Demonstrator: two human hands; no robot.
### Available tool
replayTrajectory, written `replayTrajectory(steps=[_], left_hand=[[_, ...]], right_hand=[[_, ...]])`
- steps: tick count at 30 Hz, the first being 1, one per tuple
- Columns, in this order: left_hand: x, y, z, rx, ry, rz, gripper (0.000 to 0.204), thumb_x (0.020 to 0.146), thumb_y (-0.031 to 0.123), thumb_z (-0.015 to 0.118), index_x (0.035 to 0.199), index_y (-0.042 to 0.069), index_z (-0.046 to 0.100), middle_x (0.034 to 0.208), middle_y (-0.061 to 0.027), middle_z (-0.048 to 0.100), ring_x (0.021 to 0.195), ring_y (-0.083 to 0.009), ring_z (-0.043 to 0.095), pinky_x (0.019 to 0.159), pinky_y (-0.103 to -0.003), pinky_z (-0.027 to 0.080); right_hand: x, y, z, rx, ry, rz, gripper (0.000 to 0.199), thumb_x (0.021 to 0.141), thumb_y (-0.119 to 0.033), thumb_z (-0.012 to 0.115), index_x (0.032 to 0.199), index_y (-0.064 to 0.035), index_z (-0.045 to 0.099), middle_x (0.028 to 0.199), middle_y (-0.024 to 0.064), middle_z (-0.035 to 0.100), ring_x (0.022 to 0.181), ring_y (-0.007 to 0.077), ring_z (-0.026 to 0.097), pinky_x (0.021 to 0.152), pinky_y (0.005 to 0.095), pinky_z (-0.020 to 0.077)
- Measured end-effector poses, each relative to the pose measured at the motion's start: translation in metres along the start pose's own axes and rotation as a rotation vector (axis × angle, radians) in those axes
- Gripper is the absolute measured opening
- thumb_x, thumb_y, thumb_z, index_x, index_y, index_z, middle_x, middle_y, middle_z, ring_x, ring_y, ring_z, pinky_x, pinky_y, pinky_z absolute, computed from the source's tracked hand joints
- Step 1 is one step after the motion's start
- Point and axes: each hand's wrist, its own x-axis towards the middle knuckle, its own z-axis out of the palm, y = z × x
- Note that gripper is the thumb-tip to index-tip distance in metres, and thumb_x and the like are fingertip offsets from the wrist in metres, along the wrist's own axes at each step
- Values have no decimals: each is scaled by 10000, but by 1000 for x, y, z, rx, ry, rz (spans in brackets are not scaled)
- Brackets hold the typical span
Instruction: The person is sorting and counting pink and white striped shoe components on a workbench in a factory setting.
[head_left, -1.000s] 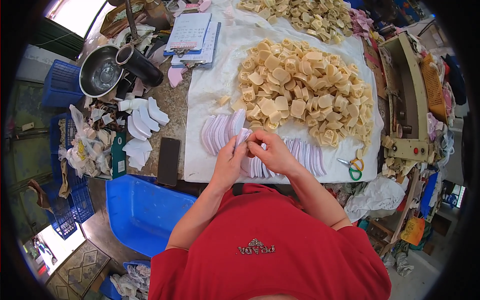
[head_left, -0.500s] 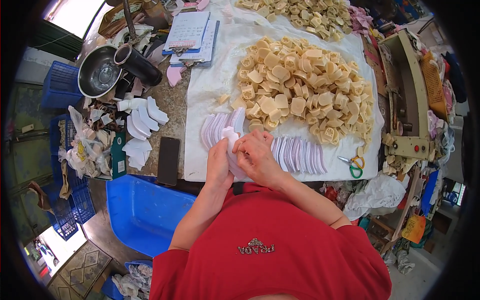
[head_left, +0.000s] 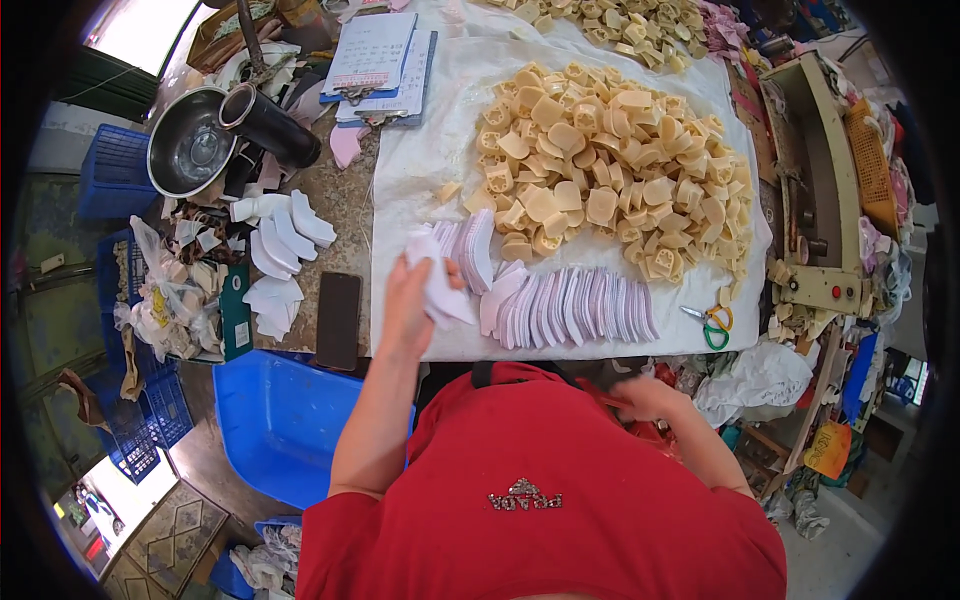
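Note:
My left hand [head_left: 405, 302] is closed on a pale white, curved fabric-like piece [head_left: 440, 290], held up over the white-covered table. Just beyond it stands a short stack of similar curved pieces [head_left: 478, 250]. To its right a longer row of white and lilac pieces [head_left: 570, 308] leans along the near table edge. My right hand [head_left: 648, 398] is down at the right side of my red shirt, below the table edge, close to a red strip of cloth. Motion blurs its fingers, so what they hold cannot be made out.
A big heap of beige moulded pieces [head_left: 610, 170] covers the table's middle. Scissors [head_left: 715, 325] with green and orange handles lie right. On the left are a phone [head_left: 338, 320], white curved pieces [head_left: 285, 245], clipboards [head_left: 370, 65] and a metal bowl [head_left: 192, 143]. Below stands a blue tub [head_left: 285, 430].
My hands have parted. The left moved left and slightly up with the pale piece; the right let go and dropped right, toward my side. The near row of pieces is now uncovered.

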Motion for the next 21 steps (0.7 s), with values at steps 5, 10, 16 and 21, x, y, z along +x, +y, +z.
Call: replayTrajectory(steps=[5, 10, 16, 21], left_hand=[[15, -49, 34, 492, -83, 137, 254, 853, 158, 514, 1021, -32, 505, 974, -182, 601, 808, -270, 598, 737, -384, 478], [59, -62, 40, 1106, 63, 387, 400, 727, 188, 653, 1070, 20, 534, 973, -153, 550, 931, -293, 511, 794, -417, 405], [63, -52, 22, 1399, 245, 679, 486, 688, 208, 698, 1130, 103, 524, 1037, -113, 465, 993, -295, 427, 832, -435, 350], [66, -44, -1, 1249, 342, 692, 471, 724, 171, 663, 1161, 125, 496, 1075, -125, 448, 1021, -307, 419, 855, -462, 339]], right_hand=[[56, -88, -92, 568, 898, -304, 268, 831, -148, 550, 1063, -14, 558, 905, 158, 614, 829, 307, 594, 747, 364, 460], [148, -104, -118, 916, 1005, -287, 295, 829, -129, 544, 1094, 0, 549, 990, 175, 613, 854, 268, 613, 749, 346, 467], [165, -121, -122, 668, 965, -269, 295, 792, -100, 538, 1062, 14, 565, 1029, 203, 589, 919, 327, 580, 827, 369, 451], [172, -102, -112, 451, 1117, -329, 264, 768, -59, 528, 1018, 6, 583, 990, 200, 579, 969, 362, 527, 880, 420, 405]])
